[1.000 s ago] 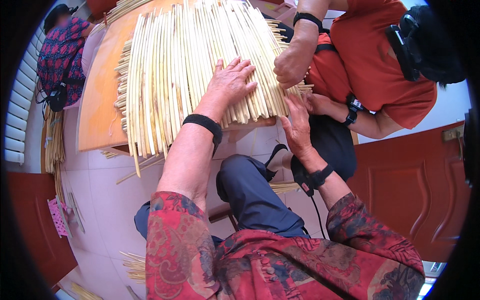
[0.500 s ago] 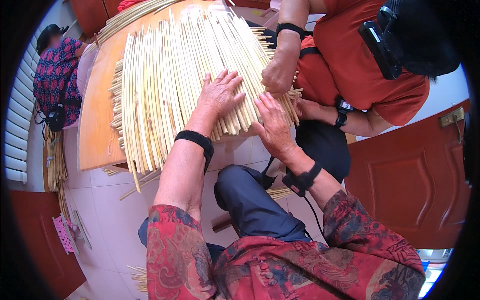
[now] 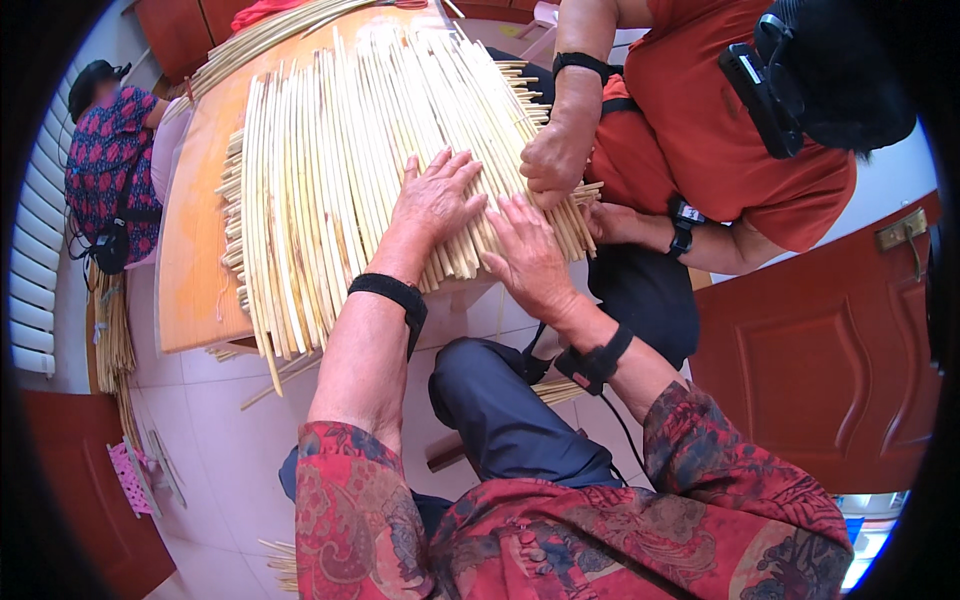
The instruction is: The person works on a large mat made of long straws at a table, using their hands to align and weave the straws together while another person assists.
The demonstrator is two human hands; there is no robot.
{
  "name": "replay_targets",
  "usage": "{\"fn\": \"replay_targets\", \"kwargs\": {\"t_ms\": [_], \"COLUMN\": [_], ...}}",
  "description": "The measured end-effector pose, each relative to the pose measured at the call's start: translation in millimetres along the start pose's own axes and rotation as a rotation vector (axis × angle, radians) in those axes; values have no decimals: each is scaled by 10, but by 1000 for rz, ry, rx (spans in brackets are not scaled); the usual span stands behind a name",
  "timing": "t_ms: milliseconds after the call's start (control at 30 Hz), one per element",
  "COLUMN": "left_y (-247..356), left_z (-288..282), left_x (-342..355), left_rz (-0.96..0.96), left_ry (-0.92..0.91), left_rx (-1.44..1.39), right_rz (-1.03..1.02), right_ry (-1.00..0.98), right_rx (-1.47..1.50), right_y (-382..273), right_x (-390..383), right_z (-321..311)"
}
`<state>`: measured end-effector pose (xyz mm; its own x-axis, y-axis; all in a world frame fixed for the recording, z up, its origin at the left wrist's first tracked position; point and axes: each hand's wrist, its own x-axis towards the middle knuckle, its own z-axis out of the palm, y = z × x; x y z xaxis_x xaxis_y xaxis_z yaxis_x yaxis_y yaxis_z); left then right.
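A broad layer of pale yellow stalks (image 3: 330, 160), laid side by side, covers much of the wooden table, with more stalks crosswise beneath. My left hand (image 3: 436, 200) lies on the stalks near their front ends, fingers spread and palm down. Just to its right, my right hand (image 3: 530, 250) rests flat over the stalk ends, fingers stretched out. A co-worker's fist (image 3: 555, 160) presses on the right side of the layer, close beyond my right fingertips. The co-worker's other hand (image 3: 606, 220) is at the right edge of the stalks, its fingers partly hidden.
The orange-brown table (image 3: 195, 250) shows bare along its left side. A stalk bundle (image 3: 270, 40) lies at the back, near red-handled scissors (image 3: 405, 3). Another person (image 3: 110, 160) sits at far left beside an upright bundle (image 3: 112, 330). A red-brown door (image 3: 820, 350) stands at right.
My right hand has shifted slightly left, closer to my left hand. My left hand has hardly moved. The co-worker's fist has moved slightly down and left.
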<state>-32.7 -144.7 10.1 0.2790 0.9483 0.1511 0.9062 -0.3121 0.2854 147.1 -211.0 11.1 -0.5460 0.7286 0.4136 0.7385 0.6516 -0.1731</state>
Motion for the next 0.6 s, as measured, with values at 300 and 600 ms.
{"fn": "replay_targets", "kwargs": {"t_ms": [300, 600], "left_y": [5, 11], "left_z": [-4, -2], "left_x": [-4, -9], "left_rz": [11, -9], "left_ry": [21, 1], "left_rx": [7, -14], "right_rz": [34, 78], "right_ry": [0, -107], "right_rx": [5, -73], "right_y": [-6, -32], "right_x": [-253, -73], "right_z": [-101, 83]}}
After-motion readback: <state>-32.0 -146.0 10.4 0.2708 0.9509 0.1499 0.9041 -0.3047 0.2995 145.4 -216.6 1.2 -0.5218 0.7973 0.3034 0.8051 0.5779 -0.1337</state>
